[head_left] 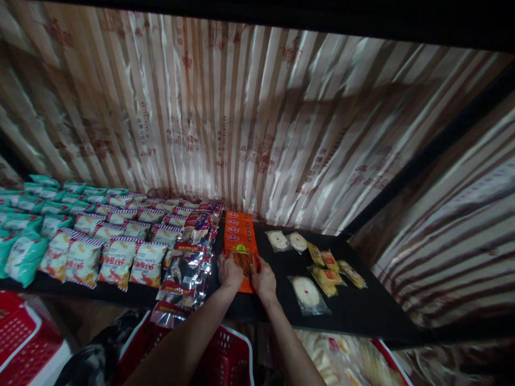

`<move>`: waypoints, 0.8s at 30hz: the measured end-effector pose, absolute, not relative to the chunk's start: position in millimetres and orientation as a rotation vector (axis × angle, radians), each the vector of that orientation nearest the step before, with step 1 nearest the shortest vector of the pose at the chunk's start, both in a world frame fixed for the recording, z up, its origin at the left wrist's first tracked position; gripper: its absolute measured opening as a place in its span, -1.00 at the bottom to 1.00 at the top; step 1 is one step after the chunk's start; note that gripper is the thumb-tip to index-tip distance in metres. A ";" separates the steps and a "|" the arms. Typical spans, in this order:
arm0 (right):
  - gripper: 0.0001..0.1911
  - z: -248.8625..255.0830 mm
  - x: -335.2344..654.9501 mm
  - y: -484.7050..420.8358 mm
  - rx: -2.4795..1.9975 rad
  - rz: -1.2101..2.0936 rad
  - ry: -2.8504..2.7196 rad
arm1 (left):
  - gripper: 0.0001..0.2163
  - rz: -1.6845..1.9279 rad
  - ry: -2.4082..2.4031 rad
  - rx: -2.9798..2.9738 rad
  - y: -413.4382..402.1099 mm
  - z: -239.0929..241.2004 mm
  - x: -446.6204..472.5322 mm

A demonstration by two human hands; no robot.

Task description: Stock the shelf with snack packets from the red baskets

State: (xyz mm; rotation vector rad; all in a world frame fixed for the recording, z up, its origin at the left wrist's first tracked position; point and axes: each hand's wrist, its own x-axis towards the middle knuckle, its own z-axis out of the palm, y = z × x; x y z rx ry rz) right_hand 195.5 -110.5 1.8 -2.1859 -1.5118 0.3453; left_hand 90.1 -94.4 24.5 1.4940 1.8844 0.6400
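Several orange snack packets [238,228] lie overlapped in a column on the black shelf [277,300]. Both hands are on the front packet [243,264], which has a yellow round label and a window showing brown strips. My left hand [231,272] grips its left edge, fingers curled. On the right edge is my right hand [263,276], its fingers bent around the side. Just left of the orange column runs a row of dark red and silver packets [188,262], the front one sticking out past the shelf edge.
White-and-orange snack bags [116,262] and teal bags [26,257] fill the shelf's left. At right lie round white packaged items [306,294] and yellow packets [328,276]. Below stand red baskets [231,356]. Striped, printed sheeting [225,123] hangs behind.
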 end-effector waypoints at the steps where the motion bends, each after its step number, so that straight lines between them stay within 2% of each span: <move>1: -0.54 1.2 195.2 -109.6 -2.195 0.334 -1.516 | -0.60 0.636 1.885 1.500 -93.5 23.4 89.9; 17: -0.57 7.0 184.8 -115.5 -2.299 0.342 -1.529 | -0.61 0.586 1.932 1.551 -94.2 14.9 88.5; 24: -0.59 -1.3 184.5 -116.0 -2.257 0.216 -1.511 | -0.61 0.564 1.956 1.561 -97.8 15.3 88.0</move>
